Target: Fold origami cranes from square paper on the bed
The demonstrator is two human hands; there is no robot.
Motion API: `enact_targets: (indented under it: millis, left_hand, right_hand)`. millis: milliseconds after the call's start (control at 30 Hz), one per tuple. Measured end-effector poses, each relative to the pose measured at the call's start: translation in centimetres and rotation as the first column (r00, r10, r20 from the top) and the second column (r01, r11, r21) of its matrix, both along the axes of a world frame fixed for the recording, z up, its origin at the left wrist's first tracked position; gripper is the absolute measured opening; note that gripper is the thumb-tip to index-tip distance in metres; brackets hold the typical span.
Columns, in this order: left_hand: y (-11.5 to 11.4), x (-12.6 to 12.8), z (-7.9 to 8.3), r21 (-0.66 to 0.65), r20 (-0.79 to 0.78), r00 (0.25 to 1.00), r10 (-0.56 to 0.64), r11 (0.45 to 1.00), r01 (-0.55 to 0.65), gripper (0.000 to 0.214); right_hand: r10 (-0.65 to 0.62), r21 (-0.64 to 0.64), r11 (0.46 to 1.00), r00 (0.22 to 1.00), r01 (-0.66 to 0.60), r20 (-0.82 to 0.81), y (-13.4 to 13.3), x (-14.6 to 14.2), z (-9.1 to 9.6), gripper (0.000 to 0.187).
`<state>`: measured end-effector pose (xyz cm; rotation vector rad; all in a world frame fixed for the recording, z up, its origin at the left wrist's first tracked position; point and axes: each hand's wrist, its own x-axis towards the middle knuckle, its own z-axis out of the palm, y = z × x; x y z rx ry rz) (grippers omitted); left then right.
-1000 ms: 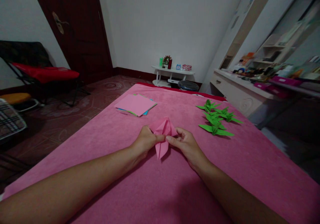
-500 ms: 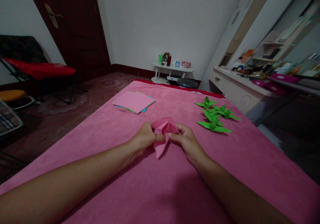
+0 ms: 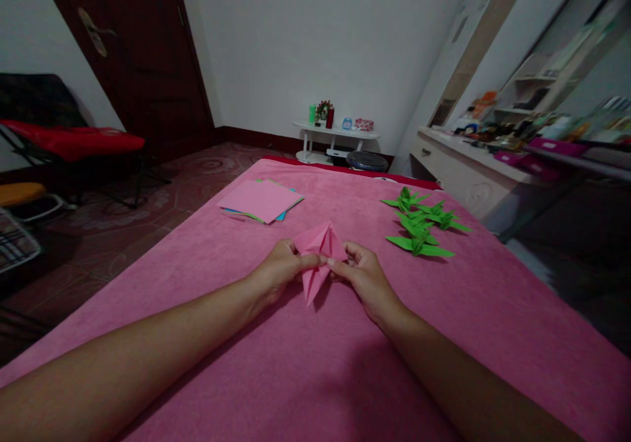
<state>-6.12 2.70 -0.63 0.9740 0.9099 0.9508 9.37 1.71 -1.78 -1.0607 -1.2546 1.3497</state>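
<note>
Between my two hands is a sheet of pink origami paper (image 3: 313, 285), partly folded, with a point towards me and another pointing away. My left hand (image 3: 287, 266) grips its left side, thumb laid across the middle. On the right side, my right hand (image 3: 361, 271) pinches the paper, its thumb close to the left one near the centre crease. The fingers underneath are mostly hidden by the paper. Beyond my left hand lies a stack of coloured paper (image 3: 261, 200) with a pink sheet on top. Several folded green paper cranes (image 3: 419, 245) sit together to the right.
A pink cloth (image 3: 236, 376) covers the surface under my hands. Past its far edge stands a small white table (image 3: 340, 130) with small items on it. A cluttered white dresser (image 3: 473, 172) is at the right, and a red-covered chair (image 3: 79, 143) at the left.
The pink paper has gone from bunched and gaping to flatter, with its far point standing out. My left thumb has moved over its middle. The view has shifted slightly.
</note>
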Motion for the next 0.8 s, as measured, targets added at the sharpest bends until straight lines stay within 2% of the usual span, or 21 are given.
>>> enact_targets:
  millis: [100,167,233,333,400,467,633,800]
  left_hand:
    - [0.2,-0.1,-0.1,-0.027,0.023,0.999,0.023,0.999,-0.022,0.024]
    - [0.3,-0.2,-0.2,-0.025,0.026,0.999,0.023,0.999,-0.022,0.023]
    - [0.3,-0.2,-0.2,-0.006,0.009,1.0,0.028,1.0,-0.028,0.022]
    - [0.1,-0.1,0.0,0.006,-0.043,0.997,0.066,0.998,-0.066,0.019]
    - [0.0,0.1,0.2,0.001,-0.056,0.995,0.083,0.997,-0.083,0.02]
    - [-0.1,0.2,0.2,0.016,-0.03,0.997,0.07,0.997,-0.069,0.022]
    - [-0.3,0.3,0.1,0.122,-0.028,0.999,0.037,0.992,-0.033,0.023]
    - [-0.4,0.3,-0.3,0.222,-0.072,0.997,-0.014,0.975,0.029,0.023]
  right_hand:
    - [-0.138,0.167,0.979,0.983,0.118,0.117,-0.2,0.0,0.1,0.02]
    - [-0.28,0.364,0.913,0.933,0.186,0.225,-0.5,0.0,0.3,0.015]
    - [-0.384,0.514,0.835,0.877,0.196,0.289,-0.8,0.0,0.8,0.007]
    - [-0.473,0.611,0.763,0.826,0.211,0.306,-1.1,-0.1,1.3,0.005]
    - [-0.51,0.639,0.736,0.803,0.222,0.308,-1.1,-0.2,1.4,0.006]
    - [-0.508,0.637,0.743,0.792,0.204,0.339,-0.9,-0.2,1.3,0.005]
    - [-0.424,0.555,0.82,0.799,0.139,0.426,-0.4,0.0,0.3,0.006]
    - [-0.359,0.539,0.835,0.85,0.108,0.385,-0.3,0.2,0.2,0.008]
